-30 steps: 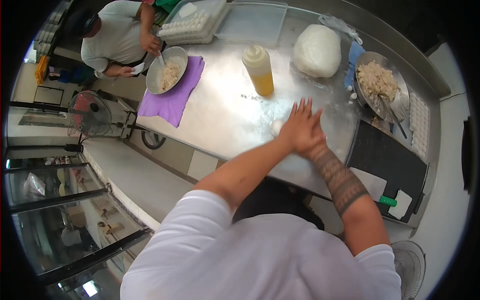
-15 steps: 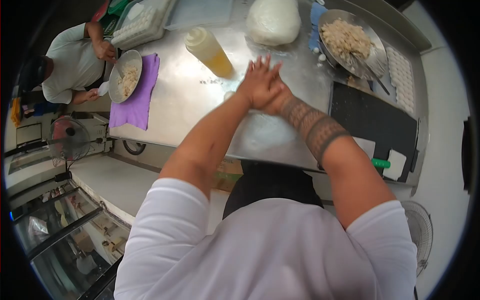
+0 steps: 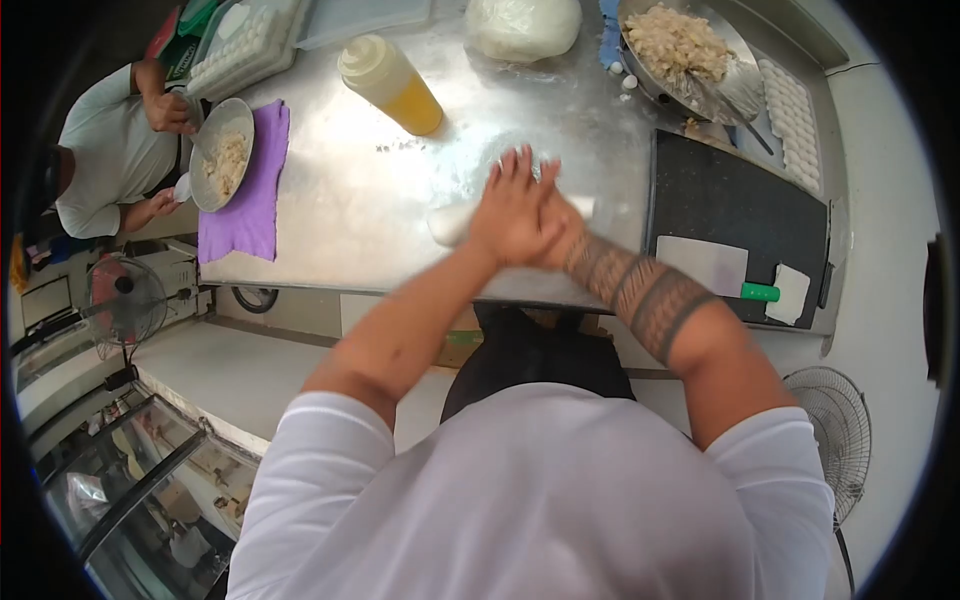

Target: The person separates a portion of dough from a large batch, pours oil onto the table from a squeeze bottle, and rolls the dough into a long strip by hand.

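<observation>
My left hand (image 3: pixel 515 212) lies flat across my right hand (image 3: pixel 564 228), its fingers stretched out. Both press down on a smooth white roll that looks like dough (image 3: pixel 450 223); its ends stick out on either side of my hands. Fingers of my right hand are mostly hidden under the left, though the hand looks flattened. Beyond my hands, a squeeze bottle (image 3: pixel 390 85) of yellow liquid stands on the shiny metal table (image 3: pixel 330 200). A large white mass wrapped in plastic (image 3: pixel 523 27) sits further back.
At the left a co-worker (image 3: pixel 120 150) stirs a bowl of pale filling (image 3: pixel 226 155) beside a purple cloth (image 3: pixel 250 210). To the right are a pan of chopped filling (image 3: pixel 680 45), a black board (image 3: pixel 740 190), a scraper with green handle (image 3: pixel 760 292) and a tray of white pieces (image 3: pixel 793 120).
My hands have drawn back toward my body, still stacked. The white roll now shows on both sides of them. The whole view has shifted slightly.
</observation>
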`<state>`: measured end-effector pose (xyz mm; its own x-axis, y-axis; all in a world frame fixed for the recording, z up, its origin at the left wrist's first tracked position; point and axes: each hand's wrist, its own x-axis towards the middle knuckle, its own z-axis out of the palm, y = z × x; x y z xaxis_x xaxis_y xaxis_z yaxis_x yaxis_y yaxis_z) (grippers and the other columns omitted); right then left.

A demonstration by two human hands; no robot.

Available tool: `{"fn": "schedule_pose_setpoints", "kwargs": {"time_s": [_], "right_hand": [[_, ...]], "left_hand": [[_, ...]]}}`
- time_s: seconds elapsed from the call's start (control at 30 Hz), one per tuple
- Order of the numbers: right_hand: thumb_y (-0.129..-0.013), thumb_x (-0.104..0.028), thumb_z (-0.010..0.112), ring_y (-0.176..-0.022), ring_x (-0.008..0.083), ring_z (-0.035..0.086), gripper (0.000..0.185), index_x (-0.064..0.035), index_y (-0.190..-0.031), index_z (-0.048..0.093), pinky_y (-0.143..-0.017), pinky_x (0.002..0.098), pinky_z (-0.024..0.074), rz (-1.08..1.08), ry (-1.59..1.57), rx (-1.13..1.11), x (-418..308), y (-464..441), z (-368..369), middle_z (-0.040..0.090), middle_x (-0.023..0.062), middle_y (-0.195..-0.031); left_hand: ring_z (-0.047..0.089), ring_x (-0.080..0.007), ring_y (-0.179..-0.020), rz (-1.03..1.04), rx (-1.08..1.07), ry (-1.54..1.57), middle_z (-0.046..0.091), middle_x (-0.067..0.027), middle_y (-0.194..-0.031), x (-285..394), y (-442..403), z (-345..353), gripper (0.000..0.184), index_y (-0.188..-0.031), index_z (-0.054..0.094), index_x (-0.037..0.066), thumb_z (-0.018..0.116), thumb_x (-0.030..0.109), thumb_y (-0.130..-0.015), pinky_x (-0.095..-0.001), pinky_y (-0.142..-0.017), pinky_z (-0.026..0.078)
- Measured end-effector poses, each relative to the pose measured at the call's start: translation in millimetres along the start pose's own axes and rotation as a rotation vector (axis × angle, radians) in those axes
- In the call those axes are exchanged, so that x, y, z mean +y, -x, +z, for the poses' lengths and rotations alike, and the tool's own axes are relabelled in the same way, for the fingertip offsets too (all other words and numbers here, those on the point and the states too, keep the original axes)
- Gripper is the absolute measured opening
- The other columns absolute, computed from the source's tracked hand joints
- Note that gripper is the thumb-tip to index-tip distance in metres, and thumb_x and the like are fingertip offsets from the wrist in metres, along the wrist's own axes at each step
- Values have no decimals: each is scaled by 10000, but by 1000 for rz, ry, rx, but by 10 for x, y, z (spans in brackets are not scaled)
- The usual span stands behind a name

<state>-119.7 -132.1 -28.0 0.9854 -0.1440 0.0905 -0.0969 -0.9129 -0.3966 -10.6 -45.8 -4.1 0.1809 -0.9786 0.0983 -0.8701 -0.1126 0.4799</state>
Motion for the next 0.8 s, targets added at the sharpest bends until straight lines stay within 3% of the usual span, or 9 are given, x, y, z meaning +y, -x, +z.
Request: {"fn": "schedule_pose_setpoints", "kwargs": {"time_s": [0.03, 0.07, 0.1, 0.2, 0.3, 0.47, 0.63, 0.8], "right_hand": [[-930, -521, 586, -1596, 479, 107, 929, 0, -1634, 276, -1292, 629, 61, -20, 106, -2, 122, -224, -123, 189, 303, -1706], [-936, -541, 591, -1590, 468, 124, 902, -16, -1617, 319, -1301, 602, 64, 18, 204, -166, 188, -466, -324, 211, 286, -1704], [-988, -606, 493, -1589, 384, 199, 840, -79, -1623, 333, -1304, 601, 67, 60, 350, -291, 121, -645, -662, 288, 192, -1706], [-1002, -599, 483, -1599, 360, 187, 842, -89, -1644, 291, -1312, 579, 60, 143, 412, -97, 230, -614, -380, 283, 171, -1713], [-977, -583, 523, -1610, 384, 149, 893, -45, -1645, 272, -1311, 582, 57, 161, 360, -13, 28, -77, 114, 254, 203, -1719], [-935, -574, 567, -1613, 415, 119, 953, 0, -1634, 268, -1307, 597, 66, 175, -148, 84, -953, 898, 72, 234, 246, -1715], [-917, -574, 583, -1612, 429, 110, 972, 10, -1629, 272, -1301, 612, 66, 130, 150, 63, -196, 166, 118, 229, 261, -1712], [-943, -619, 554, -1625, 393, 97, 988, -3, -1649, 241, -1300, 605, 73, 210, 380, 2, 168, -584, -314, 213, 241, -1726]], "left_hand": [[266, -564, -1528, -11, 31, -34, 278, -353, -1660, -151, -252, -41, 857, -1649, 350, 146, 563, 581, -942, -612, -1265, 198], [254, -553, -1538, 17, 78, 14, 258, -346, -1672, -319, -497, -90, 835, -1654, 341, 154, 548, 571, -961, -591, -1275, 197], [254, -544, -1541, 27, 92, 17, 258, -341, -1674, -468, -737, -101, 829, -1654, 338, 147, 545, 562, -968, -586, -1278, 196], [249, -526, -1552, 69, 99, 17, 263, -332, -1677, -494, -765, -108, 823, -1650, 340, 120, 543, 547, -976, -581, -1283, 193], [240, -525, -1557, 86, -75, 4, 271, -332, -1674, -119, -189, -103, 823, -1633, 360, 71, 556, 522, -973, -592, -1279, 198], [198, -554, -1562, 81, -46, 184, 227, -350, -1682, 411, 936, 44, 912, -1631, 340, 39, 629, 509, -905, -635, -1266, 162], [230, -552, -1545, 80, -36, 64, 245, -344, -1674, -34, 103, 0, 906, -1633, 327, 47, 615, 511, -911, -620, -1269, 177], [172, -454, -1602, 103, 13, 50, 218, -316, -1700, -551, -895, -118, 868, -1648, 306, 53, 519, 569, -983, -548, -1304, 122]]}}
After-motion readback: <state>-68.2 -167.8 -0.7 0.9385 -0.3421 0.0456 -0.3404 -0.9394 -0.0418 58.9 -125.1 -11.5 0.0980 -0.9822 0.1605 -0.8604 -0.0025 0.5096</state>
